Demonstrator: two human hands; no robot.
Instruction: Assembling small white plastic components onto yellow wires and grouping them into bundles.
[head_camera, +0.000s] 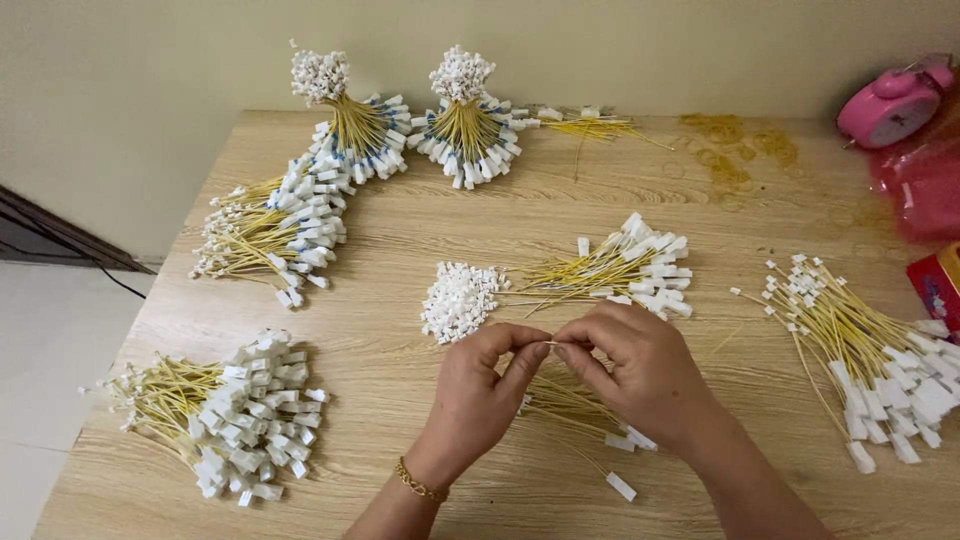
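Observation:
My left hand (488, 385) and my right hand (640, 365) meet at the fingertips over the wooden table (420, 220), pinching the ends of a small bunch of thin yellow wires (575, 408) with white tags that trails toward me under the right hand. Just beyond the fingers lies a bundle of the same yellow wires (600, 272), with a cluster of small white connectors at its left end (458, 300) and white tags at its right end. A gold bracelet sits on my left wrist.
Wire bundles lie at the left front (225, 415), left back (275, 225) and right (870, 360). Two tied bundles stand upright at the back (345, 125) (465, 120). A pink alarm clock (893, 105), red plastic and a red box sit at the right edge.

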